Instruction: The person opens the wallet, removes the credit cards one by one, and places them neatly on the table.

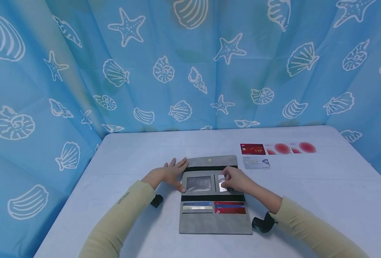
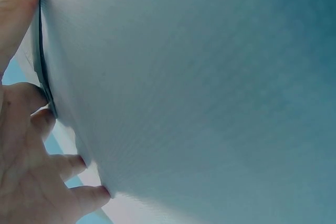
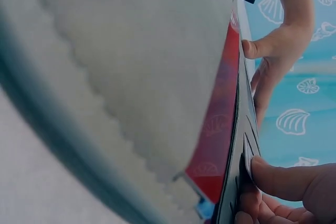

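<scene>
A grey wallet lies unfolded on the white table. My left hand rests at its upper left edge with the fingers spread; in the left wrist view those fingers touch the wallet's edge. With thumb and fingers, my right hand pinches a silvery card at the narrow slot beside the clear window. The right wrist view shows the thumb against this card's edge; how deep the card sits is hidden. Red and blue cards fill the lower right slots, others the lower left.
Behind the wallet at the right lie a red VIP card, two pale cards with red circles and a silver-grey card. A blue shell-patterned curtain hangs behind the table. Dark wrist devices sit under both sleeves.
</scene>
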Motion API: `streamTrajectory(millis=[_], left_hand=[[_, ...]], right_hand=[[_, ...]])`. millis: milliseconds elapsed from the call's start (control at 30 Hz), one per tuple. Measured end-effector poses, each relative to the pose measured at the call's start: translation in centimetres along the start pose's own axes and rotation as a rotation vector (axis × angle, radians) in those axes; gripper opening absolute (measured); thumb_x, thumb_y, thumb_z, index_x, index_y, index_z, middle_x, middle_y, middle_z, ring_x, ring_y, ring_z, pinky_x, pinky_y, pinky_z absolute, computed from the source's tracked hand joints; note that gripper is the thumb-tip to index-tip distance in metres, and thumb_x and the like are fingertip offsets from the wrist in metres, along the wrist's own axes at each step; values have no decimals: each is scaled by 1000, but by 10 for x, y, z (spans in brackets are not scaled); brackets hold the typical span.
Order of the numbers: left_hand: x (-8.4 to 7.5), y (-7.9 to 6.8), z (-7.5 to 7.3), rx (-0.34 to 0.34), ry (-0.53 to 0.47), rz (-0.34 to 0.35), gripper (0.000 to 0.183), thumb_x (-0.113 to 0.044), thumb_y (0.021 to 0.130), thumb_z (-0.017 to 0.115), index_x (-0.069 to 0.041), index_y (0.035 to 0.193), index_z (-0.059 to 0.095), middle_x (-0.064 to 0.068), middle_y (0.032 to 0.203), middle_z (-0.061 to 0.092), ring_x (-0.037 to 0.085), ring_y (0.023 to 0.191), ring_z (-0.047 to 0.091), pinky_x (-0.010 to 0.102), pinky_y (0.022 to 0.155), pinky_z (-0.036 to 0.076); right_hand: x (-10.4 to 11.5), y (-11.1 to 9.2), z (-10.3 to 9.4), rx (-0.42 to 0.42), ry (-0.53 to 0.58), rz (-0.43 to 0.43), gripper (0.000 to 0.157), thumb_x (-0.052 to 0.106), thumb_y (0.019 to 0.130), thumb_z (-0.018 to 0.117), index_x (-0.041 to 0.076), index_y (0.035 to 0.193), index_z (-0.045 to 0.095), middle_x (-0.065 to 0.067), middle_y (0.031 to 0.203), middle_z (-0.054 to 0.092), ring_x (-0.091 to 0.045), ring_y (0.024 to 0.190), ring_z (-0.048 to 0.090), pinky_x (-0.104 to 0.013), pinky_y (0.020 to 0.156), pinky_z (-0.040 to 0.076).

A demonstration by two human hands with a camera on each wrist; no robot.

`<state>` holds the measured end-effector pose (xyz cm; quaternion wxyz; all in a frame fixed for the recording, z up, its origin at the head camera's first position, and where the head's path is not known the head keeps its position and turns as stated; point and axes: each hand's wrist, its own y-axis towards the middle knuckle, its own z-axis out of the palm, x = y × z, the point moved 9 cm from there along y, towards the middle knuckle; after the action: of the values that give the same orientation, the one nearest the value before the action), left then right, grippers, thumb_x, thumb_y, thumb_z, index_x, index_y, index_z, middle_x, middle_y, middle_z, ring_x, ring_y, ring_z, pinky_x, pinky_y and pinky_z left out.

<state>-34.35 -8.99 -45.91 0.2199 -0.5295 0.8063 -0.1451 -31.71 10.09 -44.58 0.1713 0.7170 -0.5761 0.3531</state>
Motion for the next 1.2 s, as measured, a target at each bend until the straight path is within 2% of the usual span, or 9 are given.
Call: streamTrajectory(millis=[467,800,1000,1200], left_hand=[[0,0,0,-1,9,1,109,-49,69,74,-16,149,6,0,155,-4,32,140,-9,53,111,2],[-3,-3,-2,13,-1,42,108,-47,71,73,-14,149,5,2,155,-5,34,139,-9,55,110,2],[-4,-3,-2,10,0,35,108,-48,72,72,-14,149,5,2,155,-5,34,140,-9,54,110,2],[-2,-3,-1,11,1,22,108,-49,71,73,-15,149,5,1,155,-6,33,140,-9,53,111,2]], right_hand=[[-3,0,-2,17,37,19,31,7,80,68,0,107,54,-5,73,52,-15,64,48,-23,56,42],[-11,0,-6,26,57,30,34,7,79,68,-1,109,53,-5,74,54,-15,61,49,-23,54,43],[-17,-2,-10,23,95,67,39,6,78,69,-3,112,52,-7,75,58,-14,59,58,-26,59,53],[-26,-5,-14,44,160,93,41,5,81,66,-3,116,48,-9,75,59,-15,56,61,-25,54,52]])
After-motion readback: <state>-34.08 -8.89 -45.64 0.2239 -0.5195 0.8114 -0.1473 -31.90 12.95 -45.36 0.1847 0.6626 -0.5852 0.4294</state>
